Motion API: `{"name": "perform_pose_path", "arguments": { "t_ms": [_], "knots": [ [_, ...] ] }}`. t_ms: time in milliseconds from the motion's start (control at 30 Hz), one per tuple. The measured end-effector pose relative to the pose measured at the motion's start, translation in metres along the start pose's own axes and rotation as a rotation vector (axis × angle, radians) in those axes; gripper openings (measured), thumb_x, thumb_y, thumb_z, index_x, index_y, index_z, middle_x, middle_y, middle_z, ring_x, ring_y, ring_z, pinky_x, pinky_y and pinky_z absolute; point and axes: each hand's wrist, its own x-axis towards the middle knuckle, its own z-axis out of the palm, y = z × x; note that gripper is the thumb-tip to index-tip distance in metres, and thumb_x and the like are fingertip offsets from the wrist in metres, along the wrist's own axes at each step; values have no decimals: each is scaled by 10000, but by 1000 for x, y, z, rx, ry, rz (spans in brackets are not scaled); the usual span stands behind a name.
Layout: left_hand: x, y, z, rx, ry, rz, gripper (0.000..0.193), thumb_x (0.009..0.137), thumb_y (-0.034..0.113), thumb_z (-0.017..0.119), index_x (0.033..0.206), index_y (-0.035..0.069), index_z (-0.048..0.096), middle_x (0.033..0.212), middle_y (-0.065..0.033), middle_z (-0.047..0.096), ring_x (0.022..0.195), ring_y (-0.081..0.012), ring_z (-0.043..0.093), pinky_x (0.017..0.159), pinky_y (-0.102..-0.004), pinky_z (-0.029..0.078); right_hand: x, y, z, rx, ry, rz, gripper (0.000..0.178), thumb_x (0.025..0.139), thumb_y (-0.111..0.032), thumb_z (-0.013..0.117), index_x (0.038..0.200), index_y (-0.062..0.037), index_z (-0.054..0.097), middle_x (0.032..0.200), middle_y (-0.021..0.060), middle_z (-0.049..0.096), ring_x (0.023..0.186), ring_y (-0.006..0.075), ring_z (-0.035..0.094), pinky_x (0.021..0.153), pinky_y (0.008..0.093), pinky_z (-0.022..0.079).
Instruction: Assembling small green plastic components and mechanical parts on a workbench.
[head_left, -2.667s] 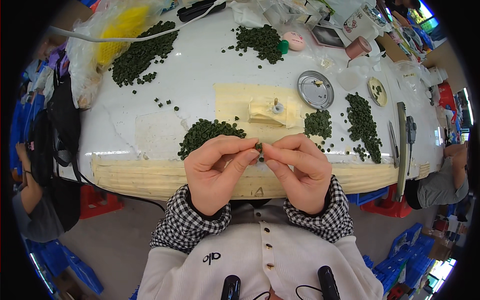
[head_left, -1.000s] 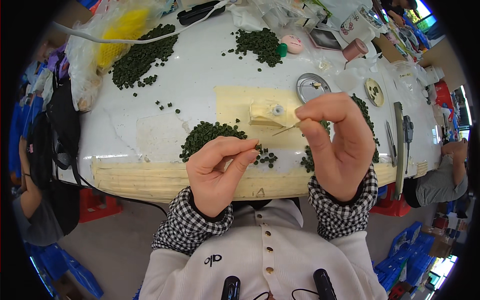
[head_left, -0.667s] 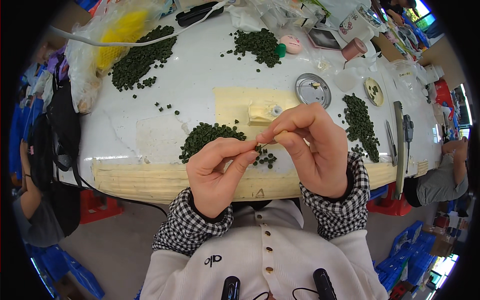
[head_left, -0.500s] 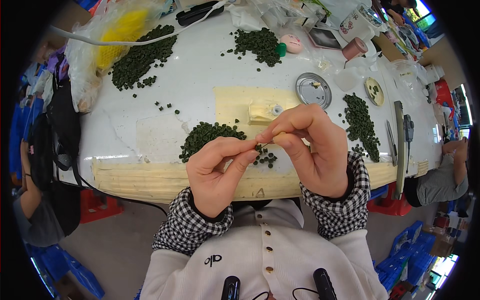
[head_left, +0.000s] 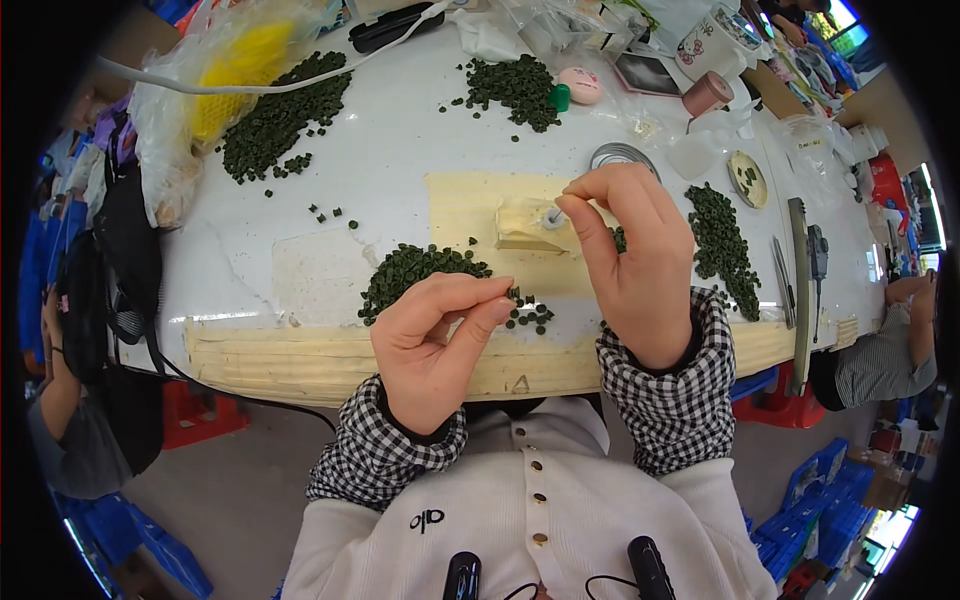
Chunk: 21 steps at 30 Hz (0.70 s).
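Observation:
My left hand (head_left: 437,335) is pinched, thumb against forefinger, above the front of the table; whatever sits between the fingertips is too small to make out. Just beyond it lies a heap of small dark green pieces (head_left: 420,275), with several loose ones (head_left: 535,318) to the right of the fingertips. My right hand (head_left: 640,265) is raised with thumb and forefinger together, close to a small round whitish fitting (head_left: 553,218) on a block wrapped in cream tape (head_left: 518,228). What those fingertips hold, if anything, is hidden. Behind that hand a round metal lid (head_left: 622,155) is partly covered.
More green heaps lie at the far left (head_left: 275,125), far middle (head_left: 515,90) and right (head_left: 722,245). At the right are tweezers (head_left: 783,280), a long bar (head_left: 798,300) and a yellowish dish (head_left: 747,180). A white cable (head_left: 250,87) crosses the back left.
My right hand has moved away from the left fingertips, forward to the fitting on the taped block. It now covers more of the metal lid. My left hand has barely moved.

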Motion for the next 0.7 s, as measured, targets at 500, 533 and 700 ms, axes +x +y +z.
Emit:
{"name": "perform_pose_path", "arguments": {
  "t_ms": [500,533,700],
  "knots": [
    [0,0,-2,-47,-11,15,187,846,-86,649,1029,-55,667,951,-107,648,841,-132,623,732,-234,495,-19,-28,-15,327,-176,28,198,710,16,733,891,-37,672,821,85,621,751,256,585,657,335,468],
    [-1,0,-1,-43,-12,17,186,845,-84,651,1027,-53,668,949,-106,649,837,-132,621,727,-234,493,-21,-27,-14,340,-185,32,199,710,18,732,892,-39,673,822,83,621,749,252,585,651,331,468],
    [1,1,0,-15,-17,23,176,835,-81,662,1006,-43,677,926,-102,659,811,-128,612,703,-235,480,-23,-25,-11,327,-173,-7,188,724,39,738,897,-20,690,826,84,628,754,206,597,661,285,465]
  ]
}}
